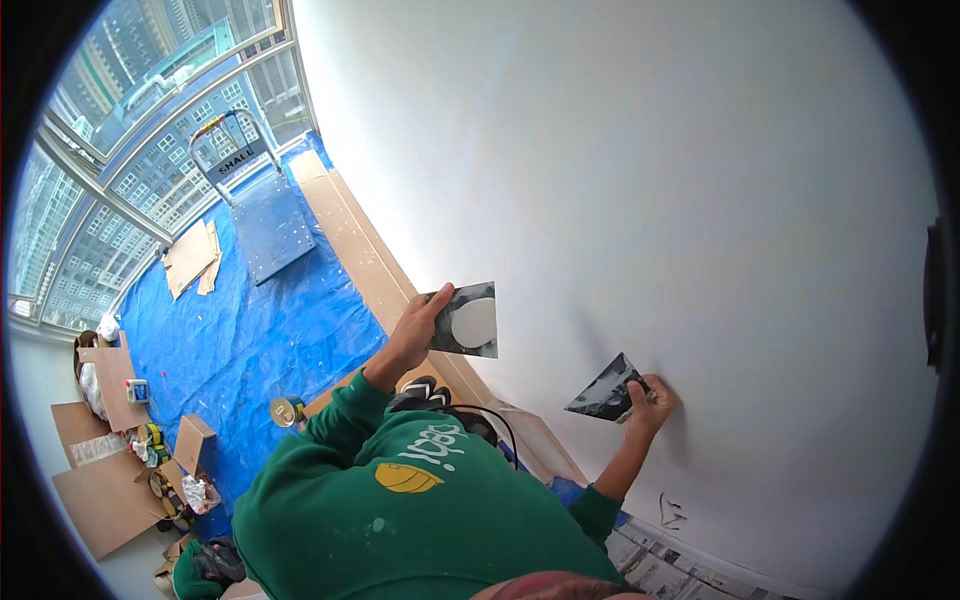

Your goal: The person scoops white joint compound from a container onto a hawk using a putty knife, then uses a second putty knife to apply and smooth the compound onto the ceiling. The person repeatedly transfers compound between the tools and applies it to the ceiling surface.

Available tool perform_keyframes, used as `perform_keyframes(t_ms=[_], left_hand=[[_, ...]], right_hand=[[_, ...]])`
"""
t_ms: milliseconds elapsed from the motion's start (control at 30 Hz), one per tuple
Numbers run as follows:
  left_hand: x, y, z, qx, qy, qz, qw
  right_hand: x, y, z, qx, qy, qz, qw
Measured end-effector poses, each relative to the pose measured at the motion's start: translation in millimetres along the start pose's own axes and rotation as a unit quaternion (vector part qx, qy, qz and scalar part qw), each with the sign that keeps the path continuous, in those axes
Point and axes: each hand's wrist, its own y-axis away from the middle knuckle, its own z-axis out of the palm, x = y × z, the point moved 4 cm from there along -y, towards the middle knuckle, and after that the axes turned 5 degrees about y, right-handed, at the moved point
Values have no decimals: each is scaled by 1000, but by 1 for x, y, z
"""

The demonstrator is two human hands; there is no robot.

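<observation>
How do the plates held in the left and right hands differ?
The left plate carries a large round white patch; the right plate shows none, its face mostly dark. The left plate looks rectangular, while the right plate appears triangular from this angle. Both look thin and flat.

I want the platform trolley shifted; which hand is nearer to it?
Left. The left hand is below and right of the trolley in the picture; the right hand is lower and much farther right, by the white wall.

Daylight enters through wide metal-framed windows (165, 165) beside a wrinkled blue floor covering (250, 335).
</observation>
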Motion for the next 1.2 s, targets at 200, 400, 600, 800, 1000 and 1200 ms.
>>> perform_keyframes(t_ms=[200, 400, 600, 800, 1000, 1200], left_hand=[[14, 26, 19, 53, 8, 67, 996], [4, 14, 9, 36, 71, 89, 993], [15, 14, 18, 19, 108, 119, 987], [35, -3, 14, -15, 144, 161, 976], [52, 2, -4, 53, 174, 236, 955], [64, 19, -3, 99, 202, 306, 925]], right_hand=[[12, 4, -6, -37, 1, -26, 999], [6, 11, -5, -30, 33, -46, 998], [1, 12, -6, -33, 56, -32, 997], [-21, 36, 75, -233, 184, 82, 951], [-16, 41, 156, -230, -302, 220, 898], [-89, 37, 201, -204, -451, 221, 840]])
